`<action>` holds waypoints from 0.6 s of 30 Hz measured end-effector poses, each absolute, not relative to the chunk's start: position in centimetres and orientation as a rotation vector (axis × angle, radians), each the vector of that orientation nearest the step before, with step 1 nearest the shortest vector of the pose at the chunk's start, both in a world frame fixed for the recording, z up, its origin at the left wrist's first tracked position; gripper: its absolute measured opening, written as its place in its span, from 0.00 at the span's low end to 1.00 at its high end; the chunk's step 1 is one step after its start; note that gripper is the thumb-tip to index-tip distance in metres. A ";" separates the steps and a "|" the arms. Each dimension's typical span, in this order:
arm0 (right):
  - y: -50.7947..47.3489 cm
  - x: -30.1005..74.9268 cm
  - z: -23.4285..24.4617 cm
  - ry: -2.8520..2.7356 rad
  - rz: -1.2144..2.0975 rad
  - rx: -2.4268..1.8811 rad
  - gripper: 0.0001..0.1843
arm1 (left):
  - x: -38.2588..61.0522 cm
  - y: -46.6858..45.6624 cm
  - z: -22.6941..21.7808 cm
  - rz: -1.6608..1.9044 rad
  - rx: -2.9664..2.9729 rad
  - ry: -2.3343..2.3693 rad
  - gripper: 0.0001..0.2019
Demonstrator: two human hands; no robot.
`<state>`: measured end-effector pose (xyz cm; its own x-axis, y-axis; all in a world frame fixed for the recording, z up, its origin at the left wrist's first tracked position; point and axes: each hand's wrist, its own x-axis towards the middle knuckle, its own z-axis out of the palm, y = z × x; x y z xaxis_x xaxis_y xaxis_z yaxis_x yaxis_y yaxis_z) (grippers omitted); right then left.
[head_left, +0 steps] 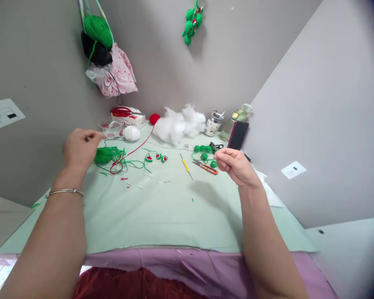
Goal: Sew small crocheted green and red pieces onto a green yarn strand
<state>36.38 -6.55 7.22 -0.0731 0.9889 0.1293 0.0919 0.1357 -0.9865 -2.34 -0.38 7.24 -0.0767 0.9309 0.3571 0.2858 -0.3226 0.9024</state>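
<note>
My left hand hovers over a tangle of green and red yarn at the left of the green cloth, fingers curled in a pinch; what they hold is too small to see. My right hand is raised at the right, fingertips pinched together, beside orange-handled scissors and several green crochet balls. A yellow-handled crochet hook lies between the hands. Small green and red crochet pieces rest near the yarn.
At the back stand white stuffing, a red yarn ball, a white ball, a box with red scissors, a pen cup, a bottle and a phone. Bags and green crochet hang on the wall.
</note>
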 end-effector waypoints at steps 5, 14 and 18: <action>-6.6 33.7 6.4 -1.492 1.117 -1.230 0.10 | 3.2 -2.6 6.7 1.356 1.655 1.261 0.12; -7.8 28.8 6.0 -1.772 1.147 -1.239 0.12 | 8.7 -5.6 3.3 0.638 1.819 0.650 0.15; -7.7 30.3 6.7 -1.821 1.184 -1.303 0.15 | 7.5 -4.5 3.5 0.795 1.859 0.878 0.16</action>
<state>30.32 -7.69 6.68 -0.3387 0.9405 -0.0264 0.4061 0.1208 -0.9058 7.53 -4.54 3.51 0.5400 0.8256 0.1635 0.2442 -0.3396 0.9083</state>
